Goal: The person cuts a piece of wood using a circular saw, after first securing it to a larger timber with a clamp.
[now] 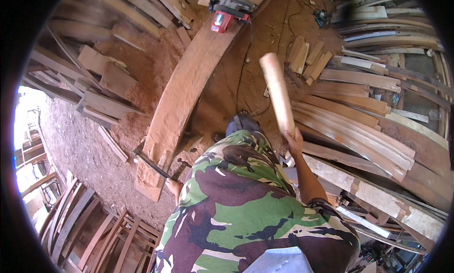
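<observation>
My right hand point(294, 143) is closed round the lower end of a pale, thick wooden piece point(279, 95) with a rounded top. It is held up off the ground, angled away from me. My left hand point(175, 187) grips the handle of a hammer-like tool point(150, 163) with a dark head. That tool lies across the near end of a long, wide wooden plank point(182, 93), and whether it touches the surface I cannot tell. A circular saw point(229, 13) with a red body rests on the plank's far end.
Stacked boards point(359, 126) fill the right side. More planks point(106, 81) and sawdust point(146, 67) lie at the left. A black cord point(242, 67) runs over the ground beside the plank. Short wood offcuts point(309, 57) lie ahead on the right. Wooden frames point(125, 240) stand at the lower left.
</observation>
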A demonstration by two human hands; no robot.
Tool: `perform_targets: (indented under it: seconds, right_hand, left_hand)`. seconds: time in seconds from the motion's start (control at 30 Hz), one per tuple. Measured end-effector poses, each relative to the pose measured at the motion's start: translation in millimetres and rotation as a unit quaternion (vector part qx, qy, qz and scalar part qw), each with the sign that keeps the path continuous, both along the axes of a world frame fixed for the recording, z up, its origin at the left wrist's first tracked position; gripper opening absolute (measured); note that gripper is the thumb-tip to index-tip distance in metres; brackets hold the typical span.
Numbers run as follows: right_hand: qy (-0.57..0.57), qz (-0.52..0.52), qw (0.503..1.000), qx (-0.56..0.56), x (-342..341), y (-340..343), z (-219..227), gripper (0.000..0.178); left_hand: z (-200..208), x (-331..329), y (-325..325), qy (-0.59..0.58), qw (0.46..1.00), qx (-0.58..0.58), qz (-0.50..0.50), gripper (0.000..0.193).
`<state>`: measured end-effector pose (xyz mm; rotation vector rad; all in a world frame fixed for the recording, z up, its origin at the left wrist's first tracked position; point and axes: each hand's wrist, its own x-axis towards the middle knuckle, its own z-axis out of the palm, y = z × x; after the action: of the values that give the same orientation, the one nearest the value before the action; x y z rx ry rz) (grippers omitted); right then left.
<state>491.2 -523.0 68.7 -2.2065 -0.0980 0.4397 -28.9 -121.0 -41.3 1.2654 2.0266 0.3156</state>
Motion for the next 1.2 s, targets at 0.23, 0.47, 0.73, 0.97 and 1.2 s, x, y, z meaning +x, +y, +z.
perform_targets:
  seconds: [0.23,0.47,0.73,0.97,1.2]
  right_hand:
    - [-0.106,-0.197,0.953,-0.204,130,-16,14,0.071]
    - [-0.128,-0.15,0.966,-0.166,312,6,25,0.092]
    - [0.077,0.251,0.965,-0.004,185,285,-26,0.039]
    - [0.156,0.484,0.853,0.118,119,563,34,0.036]
    - [0.202,0.363,0.906,0.08,193,802,-160,0.039]
  left_hand:
    - [-1,-5,6,0.029,1.0,0.009,0.008,0.041]
    - [5,8,-2,0.034,0.999,0.018,0.008,0.05]
    - [30,19,-20,0.089,0.994,0.034,0.053,0.061]
    - [69,72,-10,0.032,0.977,-0.006,0.212,0.057]
    - [67,88,-14,0.102,0.958,-0.057,0.26,0.054]
